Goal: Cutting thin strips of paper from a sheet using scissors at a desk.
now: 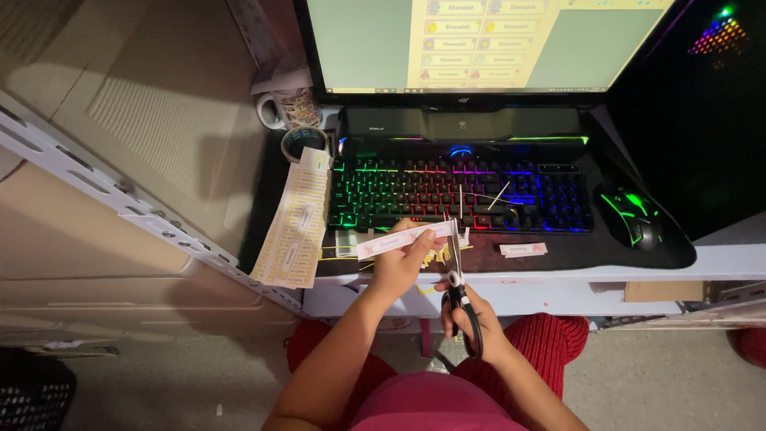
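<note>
Left hand (pixel 396 267) pinches a paper label strip (pixel 403 238) taut; right hand (pixel 471 315), just below, grips black scissors (pixel 461 295), blades open across the strip's end for cutting.

monitor (pixel 487 44): top and upper corners cut off by the frame edge.
my right hand (pixel 479 323): fingers tucked behind the scissors (pixel 461 299) handles, so I can't see my grip.
paper strip (pixel 403 238): print too small to tell; my left hand (pixel 399 267) covers its lower edge.
sheet of labels (pixel 295 223): marks blur (too fine).
mug (pixel 287 108): partly behind papers.
my elbows: cut off below.
</note>
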